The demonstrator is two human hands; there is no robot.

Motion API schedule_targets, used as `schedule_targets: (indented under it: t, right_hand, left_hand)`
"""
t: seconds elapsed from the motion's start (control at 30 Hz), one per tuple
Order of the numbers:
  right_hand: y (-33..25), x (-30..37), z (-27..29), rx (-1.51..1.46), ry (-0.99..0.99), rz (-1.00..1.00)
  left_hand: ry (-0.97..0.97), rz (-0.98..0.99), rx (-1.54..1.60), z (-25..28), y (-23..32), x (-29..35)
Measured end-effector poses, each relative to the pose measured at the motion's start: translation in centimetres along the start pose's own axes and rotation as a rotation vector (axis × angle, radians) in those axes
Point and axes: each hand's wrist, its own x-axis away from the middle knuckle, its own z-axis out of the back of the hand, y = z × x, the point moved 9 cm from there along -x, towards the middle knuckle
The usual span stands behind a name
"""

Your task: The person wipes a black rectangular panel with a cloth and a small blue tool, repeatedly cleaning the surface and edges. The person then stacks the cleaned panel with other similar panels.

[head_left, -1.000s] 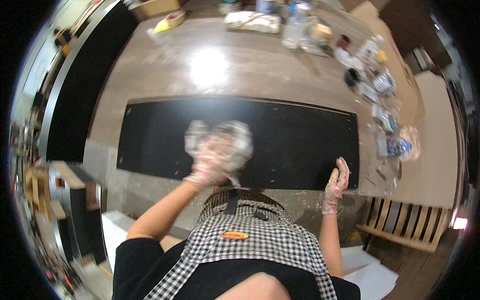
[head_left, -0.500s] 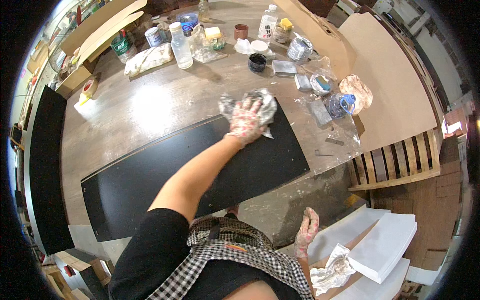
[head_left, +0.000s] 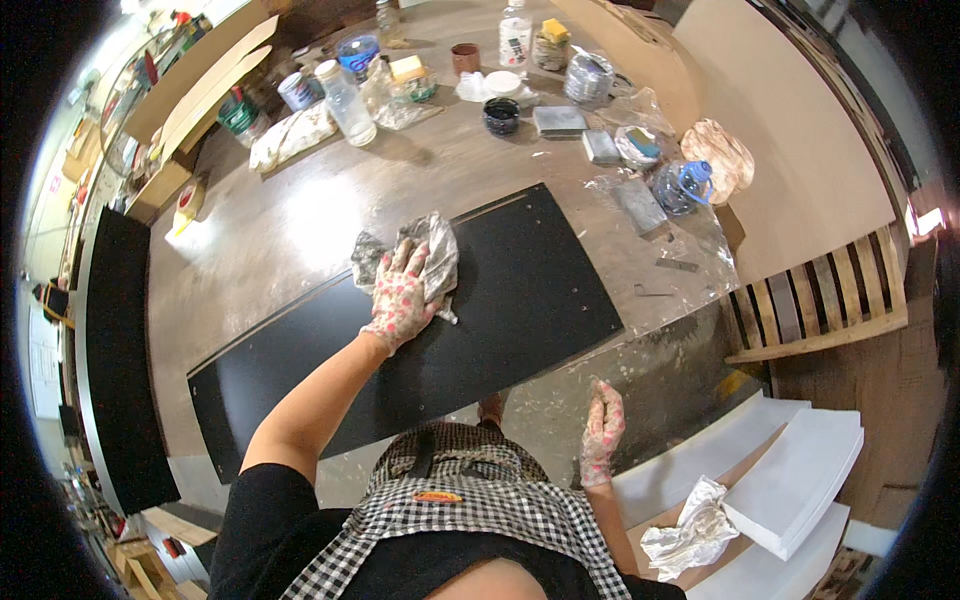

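Note:
A black rectangular board [head_left: 500, 290] lies at a slant across the near part of the table. My left hand [head_left: 402, 300], in a light glove with pink-red dots, presses a crumpled grey-white rag [head_left: 437, 250] onto the board near its far edge. The rag bunches around and beyond the spread fingers, partly over the bare tabletop. Away from the table, my right hand [head_left: 602, 432], gloved in the same pattern, hangs in the air beyond the near edge. Its fingers are extended, lightly bent and near each other, with nothing visible in them.
Behind the board stand a black pot [head_left: 501, 117], a clear bottle [head_left: 347, 105] and grey sanding blocks [head_left: 560, 122]. A blue-capped jug [head_left: 682, 187] sits at the table's right. White panels [head_left: 800, 480] with a crumpled white cloth [head_left: 692, 530] are at lower right. Another black panel [head_left: 120, 360] stands left.
My left hand has slid the rag leftward and nearer along the board. My right hand stays off the table with little change. The whole view has shifted slightly.

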Motion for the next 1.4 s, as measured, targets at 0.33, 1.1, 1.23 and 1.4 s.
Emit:
schedule_targets:
  t: [0.33, 1.1, 1.23, 1.4]
  right_hand:
    - [3.7, 7.8, 6.3, -0.08, 0.197, -0.23]
    - [-7.9, 10.4, -20.8, 0.02, -0.77, 0.037]
    - [-9.5, 15.2, -26.0, 0.15, -1.056, 0.119]
    - [-11.2, 16.8, -28.4, 0.083, -1.126, 0.116]
  left_hand:
    - [0.181, -0.334, 0.045, -0.5, 19.5, -11.3]
    - [-0.057, 0.333, -0.059, -3.9, -16.8, 40.4]
    - [0.459, 0.74, 0.196, -7.6, -29.7, 56.8]
    - [1.268, 1.082, 0.914, -4.6, -40.9, 76.2]
